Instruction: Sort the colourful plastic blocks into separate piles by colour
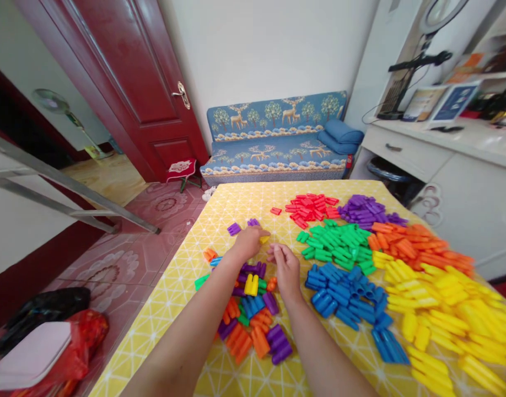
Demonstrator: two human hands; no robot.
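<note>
My left hand (249,243) reaches over the far side of a mixed pile, its fingers closed on a small yellow plastic block (264,239). Just to its right is my right hand (286,267), with fingers loosely curled and parted and nothing visible in them. Between my forearms lies the mixed pile of tube-shaped blocks, with a yellow block (251,285) on top, a purple block (279,344) and an orange block (238,342) at the near side. Two purple blocks, one of them a purple block (233,229), lie beyond my left hand. My left forearm hides part of the pile.
Sorted heaps lie to the right: red blocks (311,208), purple blocks (364,210), green blocks (339,242), blue blocks (352,295), orange blocks (418,245) and yellow blocks (451,309). A yellow patterned cloth (162,325) covers the table. A blue sofa (273,157) stands behind it.
</note>
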